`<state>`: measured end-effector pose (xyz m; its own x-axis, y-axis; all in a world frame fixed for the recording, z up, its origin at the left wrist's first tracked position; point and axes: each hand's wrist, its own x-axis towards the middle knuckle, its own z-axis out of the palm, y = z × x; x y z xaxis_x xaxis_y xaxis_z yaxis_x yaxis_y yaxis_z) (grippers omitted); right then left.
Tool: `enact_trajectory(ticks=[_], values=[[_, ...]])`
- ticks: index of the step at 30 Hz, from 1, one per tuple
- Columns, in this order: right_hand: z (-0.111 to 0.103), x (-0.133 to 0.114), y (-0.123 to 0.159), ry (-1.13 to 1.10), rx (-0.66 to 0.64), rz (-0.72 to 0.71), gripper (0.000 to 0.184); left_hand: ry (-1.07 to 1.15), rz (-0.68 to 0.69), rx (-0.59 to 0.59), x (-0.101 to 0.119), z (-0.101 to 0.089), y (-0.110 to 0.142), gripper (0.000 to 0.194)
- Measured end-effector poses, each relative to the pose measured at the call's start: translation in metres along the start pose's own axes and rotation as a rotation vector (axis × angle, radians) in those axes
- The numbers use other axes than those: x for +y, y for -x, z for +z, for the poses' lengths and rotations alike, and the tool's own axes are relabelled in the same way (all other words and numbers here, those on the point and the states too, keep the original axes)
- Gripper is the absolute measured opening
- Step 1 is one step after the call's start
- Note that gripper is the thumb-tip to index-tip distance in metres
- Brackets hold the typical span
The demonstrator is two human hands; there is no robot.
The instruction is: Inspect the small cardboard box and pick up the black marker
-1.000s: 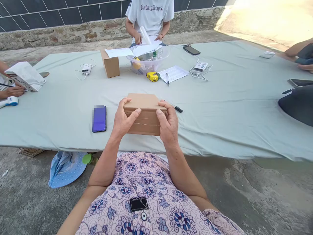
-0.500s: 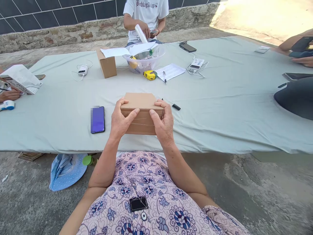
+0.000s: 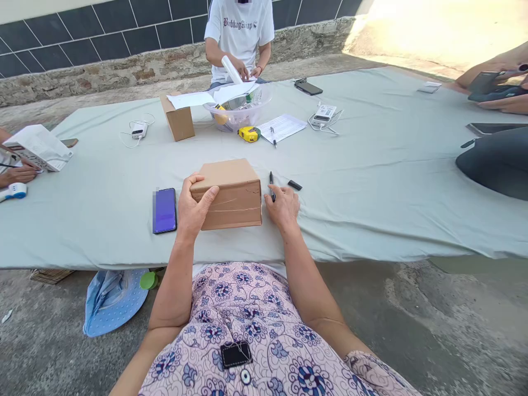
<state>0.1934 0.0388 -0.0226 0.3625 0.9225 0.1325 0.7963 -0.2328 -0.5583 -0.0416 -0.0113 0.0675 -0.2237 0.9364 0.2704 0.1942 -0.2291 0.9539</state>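
A brown cardboard box (image 3: 231, 203) rests on the cloth-covered table in front of me, slightly turned. My left hand (image 3: 192, 208) grips its left side, thumb on the near top edge and fingers over the top. Just right of the box, my right hand (image 3: 284, 208) is low over the cloth. Its thumb and index finger are closed around the lower part of a black pen (image 3: 271, 181), whose tip end points away from me. A loose black pen cap (image 3: 295, 185) lies just beyond that hand.
A phone (image 3: 165, 210) lies left of the box. Farther back are a small carton (image 3: 180, 122), a clear plastic basin (image 3: 247, 116), a yellow tape measure (image 3: 249, 133), a paper sheet (image 3: 284, 127) and a power bank (image 3: 323, 115). People sit across and at both sides.
My right hand has let go of the box and moved right, down to the pen. The box has turned and shifted a little left, still in my left hand.
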Motion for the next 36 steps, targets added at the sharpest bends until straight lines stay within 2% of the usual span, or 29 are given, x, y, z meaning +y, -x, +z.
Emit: enact_trajectory(ticks=[4, 8, 13, 14, 17, 21, 24, 28, 33, 36], values=[[0.008, 0.003, 0.002, -0.031, -0.006, 0.009, 0.028, 0.039, -0.012, 0.014, -0.001, -0.003, -0.004, 0.052], [0.008, 0.009, 0.002, -0.155, 0.062, 0.007, 0.024, 0.013, -0.006, 0.008, -0.005, -0.004, -0.005, 0.054], [-0.008, 0.007, 0.011, -0.384, 0.191, -0.064, 0.021, -0.032, 0.016, -0.006, -0.012, -0.005, -0.005, 0.053], [-0.014, 0.004, 0.015, -0.438, 0.236, -0.083, 0.017, -0.034, 0.019, -0.003, -0.012, -0.005, -0.005, 0.053], [-0.040, -0.010, 0.033, -0.819, 0.544, -0.245, 0.017, -0.033, 0.020, 0.000, -0.011, -0.005, -0.005, 0.053], [-0.073, -0.029, 0.062, -1.074, 0.744, -0.485, 0.015, -0.016, 0.010, 0.003, -0.007, -0.005, -0.003, 0.050], [-0.085, -0.035, 0.081, -0.950, 0.727, -0.604, 0.013, -0.008, 0.004, 0.006, -0.004, -0.004, -0.002, 0.048], [-0.086, -0.038, 0.090, -0.746, 0.697, -0.683, 0.014, -0.010, -0.007, -0.001, -0.004, -0.003, -0.001, 0.048], [-0.085, -0.040, 0.089, -0.730, 0.651, -0.771, 0.003, -0.011, 0.005, -0.012, -0.005, -0.003, -0.001, 0.047], [-0.087, -0.036, 0.088, -0.721, 0.665, -0.753, 0.003, -0.021, 0.007, -0.007, -0.005, -0.003, -0.001, 0.047]])
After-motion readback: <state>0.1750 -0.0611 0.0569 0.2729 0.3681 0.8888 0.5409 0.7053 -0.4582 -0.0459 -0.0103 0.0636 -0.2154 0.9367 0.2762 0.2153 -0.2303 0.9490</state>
